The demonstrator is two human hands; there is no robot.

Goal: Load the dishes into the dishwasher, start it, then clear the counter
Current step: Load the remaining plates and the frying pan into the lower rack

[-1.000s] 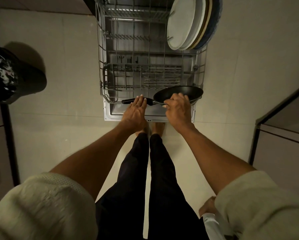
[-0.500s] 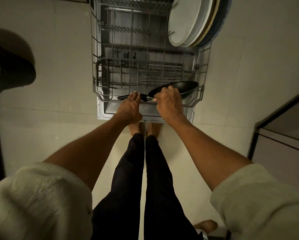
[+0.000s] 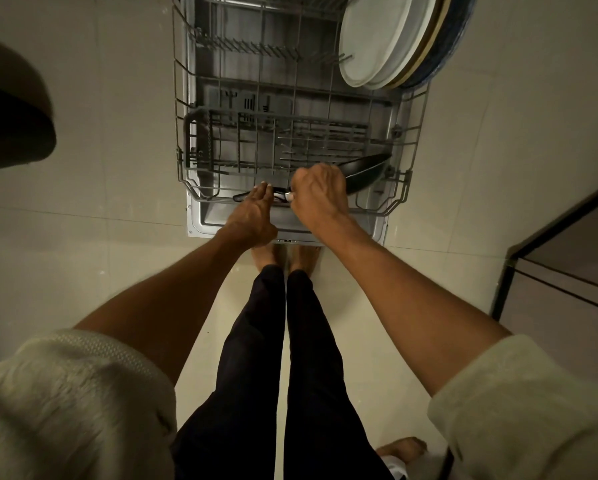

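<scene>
A black frying pan (image 3: 363,173) lies tilted on edge at the front right of the pulled-out lower dishwasher rack (image 3: 183,140). My right hand (image 3: 320,195) grips the pan where the handle joins the bowl. My left hand (image 3: 254,216) rests with straight fingers on the black handle, whose tip pokes out to the left. Several large plates (image 3: 377,43) stand upright at the rack's back right. A grey cutlery basket (image 3: 273,140) sits across the rack's middle.
The open dishwasher door (image 3: 290,226) lies flat under the rack, just ahead of my bare feet. A dark round object (image 3: 10,126) stands at the left. A dark-framed cabinet (image 3: 567,258) edges in at the right. Pale floor tiles surround the machine.
The pan has tipped from nearly flat to steeply on edge and sunk lower into the rack's front row. Both hands moved forward and down with it.
</scene>
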